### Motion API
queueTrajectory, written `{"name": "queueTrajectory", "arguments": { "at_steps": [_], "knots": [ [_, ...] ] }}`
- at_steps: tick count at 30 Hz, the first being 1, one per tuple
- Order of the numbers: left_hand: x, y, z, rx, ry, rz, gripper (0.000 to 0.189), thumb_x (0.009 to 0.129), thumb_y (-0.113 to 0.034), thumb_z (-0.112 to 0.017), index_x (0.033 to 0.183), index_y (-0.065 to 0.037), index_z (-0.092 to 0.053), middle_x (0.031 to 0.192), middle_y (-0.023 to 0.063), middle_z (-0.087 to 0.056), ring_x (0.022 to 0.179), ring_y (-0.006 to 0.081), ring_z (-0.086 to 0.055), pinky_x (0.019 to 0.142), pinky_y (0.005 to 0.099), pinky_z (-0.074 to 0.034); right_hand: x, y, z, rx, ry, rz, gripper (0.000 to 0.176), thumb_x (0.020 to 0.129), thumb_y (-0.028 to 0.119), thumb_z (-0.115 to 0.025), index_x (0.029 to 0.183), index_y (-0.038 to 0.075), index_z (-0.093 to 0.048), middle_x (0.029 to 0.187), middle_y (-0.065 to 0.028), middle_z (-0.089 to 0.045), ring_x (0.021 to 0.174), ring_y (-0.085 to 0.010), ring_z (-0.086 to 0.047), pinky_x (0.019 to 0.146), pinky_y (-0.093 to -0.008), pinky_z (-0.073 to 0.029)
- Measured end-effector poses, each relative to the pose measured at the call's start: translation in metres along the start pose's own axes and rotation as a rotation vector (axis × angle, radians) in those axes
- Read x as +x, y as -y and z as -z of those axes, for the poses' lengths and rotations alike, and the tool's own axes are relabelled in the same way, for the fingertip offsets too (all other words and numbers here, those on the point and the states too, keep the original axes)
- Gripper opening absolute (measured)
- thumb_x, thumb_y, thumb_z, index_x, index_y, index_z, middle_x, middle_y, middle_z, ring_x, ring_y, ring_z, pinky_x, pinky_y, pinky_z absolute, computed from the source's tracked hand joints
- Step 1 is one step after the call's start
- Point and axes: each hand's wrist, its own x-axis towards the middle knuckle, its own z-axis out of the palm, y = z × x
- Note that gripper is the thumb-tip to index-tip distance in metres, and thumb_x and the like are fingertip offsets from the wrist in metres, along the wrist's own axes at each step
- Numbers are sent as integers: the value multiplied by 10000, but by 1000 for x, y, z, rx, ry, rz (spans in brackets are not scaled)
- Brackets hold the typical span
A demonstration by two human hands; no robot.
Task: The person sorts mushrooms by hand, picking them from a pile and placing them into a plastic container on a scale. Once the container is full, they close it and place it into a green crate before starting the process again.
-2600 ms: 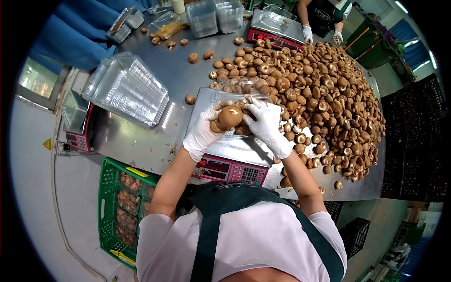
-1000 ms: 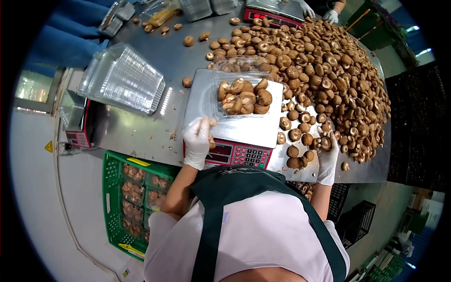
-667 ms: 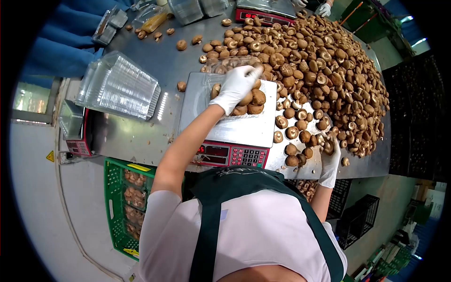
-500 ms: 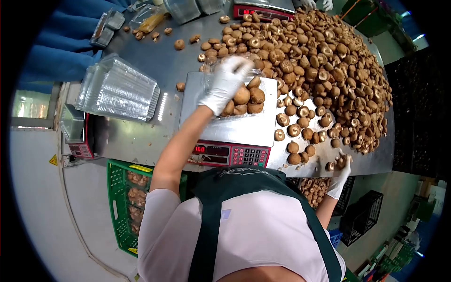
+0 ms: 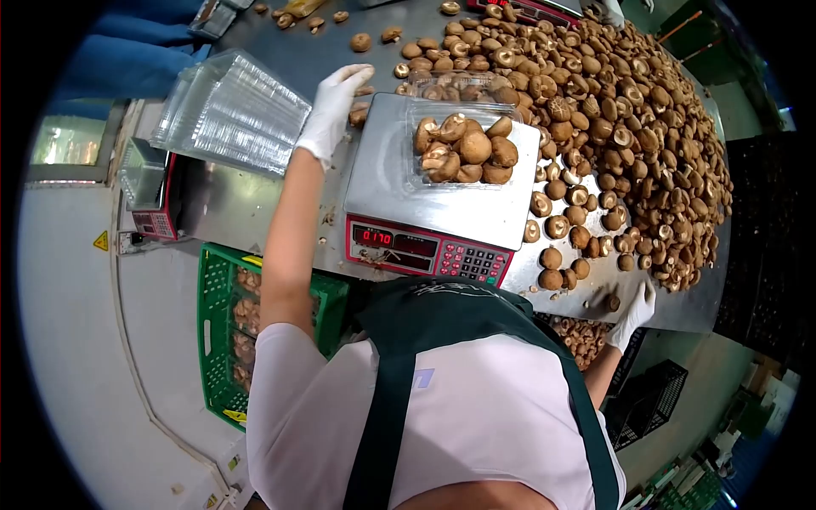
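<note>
My left hand (image 5: 334,109), in a white glove, is raised over the left edge of the scale (image 5: 433,208), fingers stretched out, with nothing visible in it. Loose mushrooms (image 5: 359,114) lie beside its fingertips. On the scale's plate stands an open clear plastic tray with several brown mushrooms (image 5: 474,147) in it. The red display (image 5: 376,238) reads 0170. At the table's front edge on the right, my gloved right hand (image 5: 637,314) has its fingers curled; what they hold is hidden. A single mushroom (image 5: 614,303) lies just left of it.
A large mushroom heap (image 5: 646,144) covers the right side of the metal table (image 5: 246,242). Stacked clear trays (image 5: 234,115) stand at the left. A green crate (image 5: 217,340) with packed trays is below. At the top, a co-worker's gloved hand (image 5: 612,12) is near a second scale (image 5: 535,12).
My left hand has moved from above the tray to the left, uncovering its mushrooms. The display has gone from 160 to 0170. The view has shifted, and fewer mushrooms show at my right hand.
</note>
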Motion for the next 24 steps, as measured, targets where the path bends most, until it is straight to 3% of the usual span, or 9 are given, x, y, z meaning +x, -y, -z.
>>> {"name": "queueTrajectory", "arguments": {
  "at_steps": [6,11,13,15,17,20,21,23,24],
  "knots": [
    [24,14,-43,-342,233,211,592,874,-403,-556,1315,-54,-370,1282,171,-435,1102,272,-493,933,373,-409,-27,169,-97,303,343,264,212,871,52,-545,1058,-4,-630,1006,-73,-651,931,-125,-582,833,-237,-450],
    [7,6,-35,-640,247,25,652,886,-472,-509,1305,4,-360,1207,185,-496,1068,248,-512,915,340,-420,-66,247,-130,367,591,281,198,874,69,-555,1050,5,-619,1053,-44,-630,944,-107,-574,850,-225,-439],
    [-23,2,-20,-262,308,-246,501,873,-394,-546,1222,-39,-501,1157,135,-550,1019,214,-540,856,316,-441,-79,263,-137,386,699,214,228,894,120,-555,1085,3,-596,1050,-49,-621,914,-114,-588,826,-225,-451],
    [-73,-8,-16,120,356,-180,431,824,-301,-623,1167,-48,-556,1101,104,-576,965,191,-555,835,310,-448,-82,267,-147,491,827,101,292,909,188,-556,1141,11,-557,1026,-67,-620,888,-124,-603,779,-237,-473],
    [-94,20,-11,666,257,-616,466,774,-202,-670,1196,-60,-534,1070,93,-573,875,166,-571,790,282,-463,-88,267,-156,452,920,5,397,900,269,-575,1202,20,-513,935,-71,-636,794,-123,-623,680,-229,-483],
    [-112,73,-25,256,129,-224,432,820,-204,-652,1180,-11,-510,971,121,-587,734,144,-579,639,219,-473,-101,264,-167,198,1161,28,414,867,275,-621,1160,-6,-539,744,-39,-639,684,-90,-600,618,-215,-470],
    [-114,74,-25,251,126,-223,432,820,-204,-652,1180,-11,-510,971,121,-587,734,144,-579,639,219,-473,-105,259,-172,253,1168,53,358,860,230,-636,1093,-30,-555,725,-44,-634,651,-84,-587,595,-210,-469],
    [-117,73,-26,-123,243,212,256,875,-156,-584,1075,-5,-530,846,94,-617,626,113,-584,561,198,-467,-105,258,-174,288,1191,-59,282,863,175,-631,1033,-38,-559,722,-45,-630,635,-86,-588,575,-202,-469],
    [-118,73,-28,-130,247,211,256,875,-156,-584,1075,-5,-530,846,94,-617,626,113,-584,561,198,-467,-105,260,-171,317,1197,-66,255,868,160,-622,1019,-35,-559,721,-46,-629,636,-88,-593,570,-199,-470]
  ]
}}
